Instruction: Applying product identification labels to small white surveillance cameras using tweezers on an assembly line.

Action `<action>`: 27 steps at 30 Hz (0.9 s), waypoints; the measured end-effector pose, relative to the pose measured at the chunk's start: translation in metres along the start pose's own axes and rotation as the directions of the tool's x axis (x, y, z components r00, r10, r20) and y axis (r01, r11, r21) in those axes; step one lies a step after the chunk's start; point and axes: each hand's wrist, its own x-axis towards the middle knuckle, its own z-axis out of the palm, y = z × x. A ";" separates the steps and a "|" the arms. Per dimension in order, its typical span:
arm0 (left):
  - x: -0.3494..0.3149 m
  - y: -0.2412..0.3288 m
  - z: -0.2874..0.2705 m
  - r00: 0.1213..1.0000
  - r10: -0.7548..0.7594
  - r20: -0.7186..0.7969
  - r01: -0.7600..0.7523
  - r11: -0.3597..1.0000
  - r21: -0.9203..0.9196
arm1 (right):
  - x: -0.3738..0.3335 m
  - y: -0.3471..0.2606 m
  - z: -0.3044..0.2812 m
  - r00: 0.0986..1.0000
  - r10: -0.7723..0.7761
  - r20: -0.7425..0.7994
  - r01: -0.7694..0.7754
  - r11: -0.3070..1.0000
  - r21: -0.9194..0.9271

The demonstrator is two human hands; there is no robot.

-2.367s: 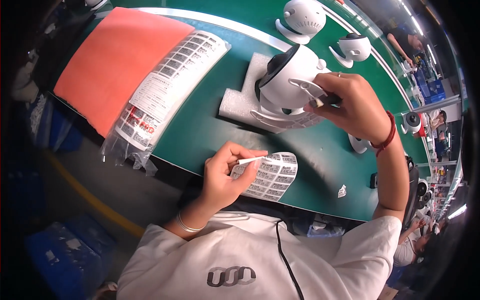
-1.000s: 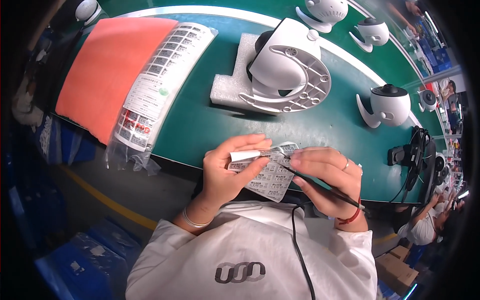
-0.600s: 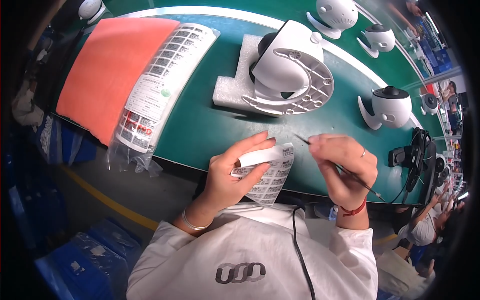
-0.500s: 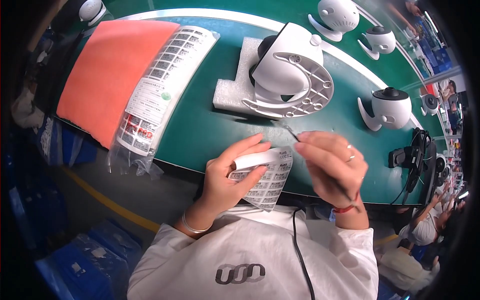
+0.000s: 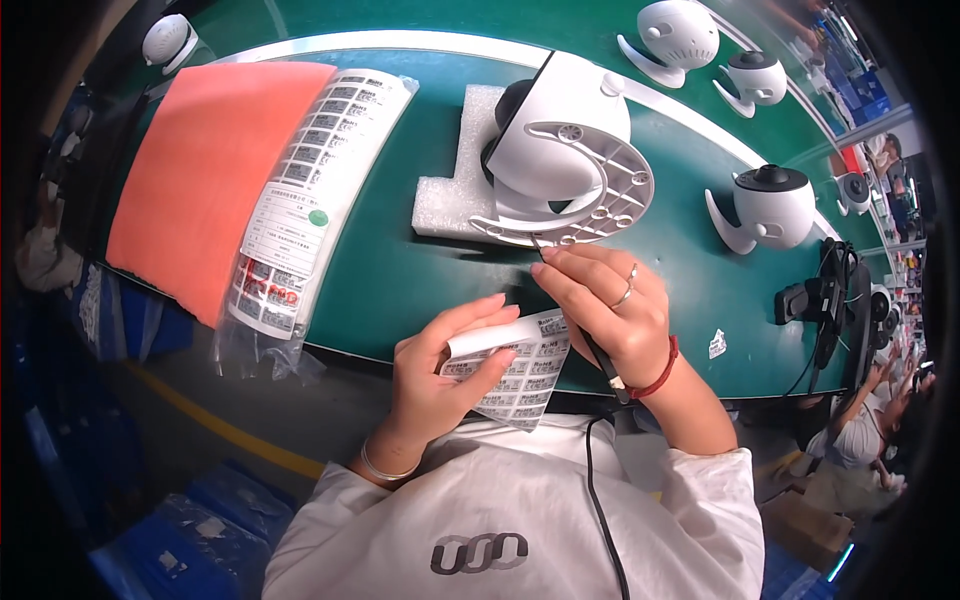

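Note:
My left hand is closed on a curled sheet of printed labels, its thumb on the front and fingers behind. In my right hand is a thin dark pair of tweezers, held like a pen. The tips reach the near rim of the base of a white device; whether a label is between them I cannot make out. That device lies tipped on a white foam block, with the ribbed underside of its base facing me.
To the left lie an orange foam sheet and a bagged stack of label sheets. Several similar white devices, one nearby, stand at the right and back. Black cables and a small label scrap lie at right.
My right hand has moved left and away from me, bringing the tweezers from above the label sheet to the device's base. The label scrap now shows. My left hand still holds the sheet.

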 end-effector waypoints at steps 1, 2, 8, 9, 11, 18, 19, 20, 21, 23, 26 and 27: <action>0.000 0.000 0.000 1.000 -0.003 0.002 0.003 1.000 0.004 | 0.000 -0.002 0.000 0.999 0.027 0.017 -0.027 0.999 0.017; 0.000 0.000 0.000 1.000 -0.003 0.001 0.003 1.000 0.003 | 0.000 -0.002 0.000 1.000 0.026 0.018 -0.026 1.000 0.016; 0.001 0.000 -0.001 1.000 -0.003 0.007 0.003 1.000 -0.024 | 0.001 -0.007 0.001 0.903 0.426 -0.054 -0.362 0.823 0.437; 0.001 0.001 -0.001 1.000 -0.014 0.011 0.015 1.000 -0.022 | -0.002 -0.008 0.000 0.852 0.523 0.021 -0.451 0.714 0.536; 0.000 0.002 -0.002 1.000 -0.025 0.011 0.025 1.000 -0.018 | -0.006 -0.009 -0.002 0.800 0.592 0.092 -0.519 0.608 0.601; -0.004 0.003 -0.002 1.000 0.018 -0.010 -0.018 1.000 -0.004 | -0.006 -0.010 0.015 0.978 0.154 -0.138 -0.150 0.988 0.036; -0.005 0.002 -0.003 0.998 0.057 -0.015 -0.057 0.998 0.019 | -0.005 -0.011 0.019 0.982 0.141 -0.125 -0.144 0.990 -0.010; -0.008 0.000 -0.005 0.998 0.059 -0.009 -0.058 0.998 0.013 | -0.003 -0.012 0.021 0.985 0.127 -0.118 -0.131 0.991 -0.027; -0.011 -0.001 -0.007 0.997 0.069 -0.042 -0.069 0.997 0.022 | 0.001 -0.016 0.023 0.983 0.132 -0.125 -0.133 0.991 -0.005; -0.015 0.001 -0.008 0.988 0.060 -0.140 -0.061 0.998 -0.005 | 0.003 -0.019 0.025 0.979 0.154 -0.132 -0.146 0.987 0.069; -0.018 0.000 -0.013 0.986 0.026 -0.165 -0.035 0.998 -0.051 | 0.009 -0.029 -0.001 0.929 0.371 -0.015 -0.325 0.832 0.450; -0.018 0.000 -0.015 0.984 0.032 -0.173 -0.042 0.998 -0.052 | 0.007 -0.022 -0.018 0.941 0.335 -0.041 -0.278 0.837 0.471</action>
